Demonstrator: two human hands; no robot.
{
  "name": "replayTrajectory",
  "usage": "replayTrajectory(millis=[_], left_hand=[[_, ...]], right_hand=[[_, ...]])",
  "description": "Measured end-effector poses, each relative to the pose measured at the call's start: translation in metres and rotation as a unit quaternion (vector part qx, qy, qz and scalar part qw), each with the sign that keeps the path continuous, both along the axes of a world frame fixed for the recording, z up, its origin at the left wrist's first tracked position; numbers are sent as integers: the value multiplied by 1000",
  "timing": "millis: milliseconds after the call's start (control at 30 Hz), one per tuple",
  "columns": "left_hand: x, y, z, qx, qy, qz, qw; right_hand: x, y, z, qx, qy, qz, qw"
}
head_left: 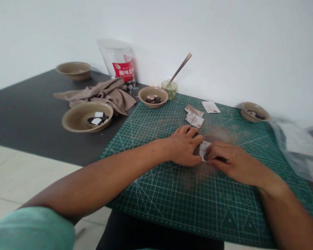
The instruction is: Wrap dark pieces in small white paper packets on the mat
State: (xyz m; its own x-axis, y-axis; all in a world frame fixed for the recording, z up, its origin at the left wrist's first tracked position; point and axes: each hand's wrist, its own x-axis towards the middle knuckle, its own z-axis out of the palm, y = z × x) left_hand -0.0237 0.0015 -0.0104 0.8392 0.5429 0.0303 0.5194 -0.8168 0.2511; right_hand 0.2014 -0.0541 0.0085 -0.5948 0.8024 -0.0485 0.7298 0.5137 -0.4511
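A small white paper piece with brown smudges [203, 150] lies on the green cutting mat [156, 187]. My left hand [185, 146] rests at the paper's left edge, palm down, fingers spread. My right hand [224, 158] is at the paper's right side with its fingers drawn together; whatever is between the fingertips is hidden. Beyond my left hand, two smudged papers [194, 119] overlap, and another white paper [210, 107] lies further back. Brown powder stains the mat around both hands.
Bowls with dark pieces stand at the left [79, 119], back [153, 96] and right [255, 111]. Behind are a cloth [104, 92], a clear jar [114, 59] and a green cup [171, 91] with chopsticks. A plastic bag [297, 146] lies right.
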Motion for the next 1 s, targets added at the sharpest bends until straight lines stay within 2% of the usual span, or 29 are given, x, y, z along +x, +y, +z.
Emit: replayTrajectory(millis=[100,200,333,400,567,700,767,900,1000], left_hand=[[0,0,0,5,0,2,1000],[0,0,0,3,0,5,1000],[0,0,1,-5,0,0,1000],[0,0,1,-4,-1,0,1000],[0,-1,0,1,2,8,1000],[0,-1,-1,2,-8,1,1000],[-1,-1,-1,4,-10,0,1000],[0,-1,0,8,-7,7,1000],[0,0,0,5,-6,4,1000]], right_hand=[[-3,4,-3,41,7,-33,999],[5,7,-2,59,-8,-70,996],[7,2,2,-4,1,-14,1000],[2,2,0,-5,16,3,1000],[3,8,-2,59,-14,-69,996],[5,3,2,6,-16,-10,1000],[2,2,0,9,4,4,1000],[3,9,-2,71,-8,-62,995],[8,9,1,42,-24,-49,998]])
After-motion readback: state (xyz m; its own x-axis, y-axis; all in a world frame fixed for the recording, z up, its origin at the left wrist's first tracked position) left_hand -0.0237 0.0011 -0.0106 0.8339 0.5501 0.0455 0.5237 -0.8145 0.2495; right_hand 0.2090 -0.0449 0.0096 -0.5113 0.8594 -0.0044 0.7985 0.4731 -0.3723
